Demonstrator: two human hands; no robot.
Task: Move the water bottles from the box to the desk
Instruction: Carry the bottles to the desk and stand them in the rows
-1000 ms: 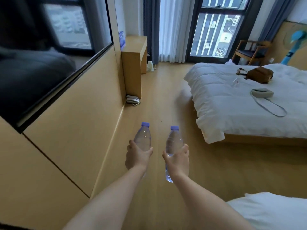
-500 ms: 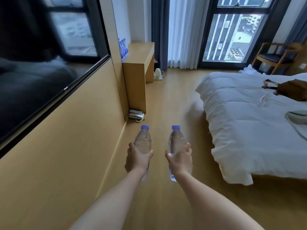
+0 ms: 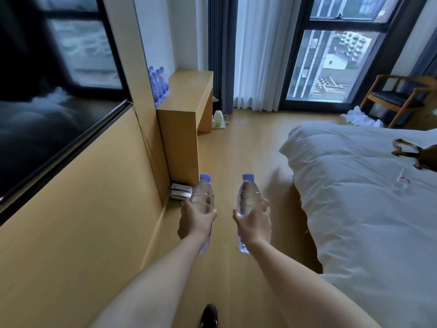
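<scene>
A: At the centre of the frame, what's held?
B: The left hand wraps a clear ribbed bottle; the right hand grips its twin, both upright with purple caps.
A: And upper left?
B: More bottles stand clustered on the smooth wooden desk, by the wall.

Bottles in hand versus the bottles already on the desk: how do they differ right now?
The left-hand bottle and right-hand bottle are carried in mid-air, one per hand, set apart. The desk bottles stand clustered on the desk by the wall, ungripped and farther off. All are clear with blue caps.
</scene>
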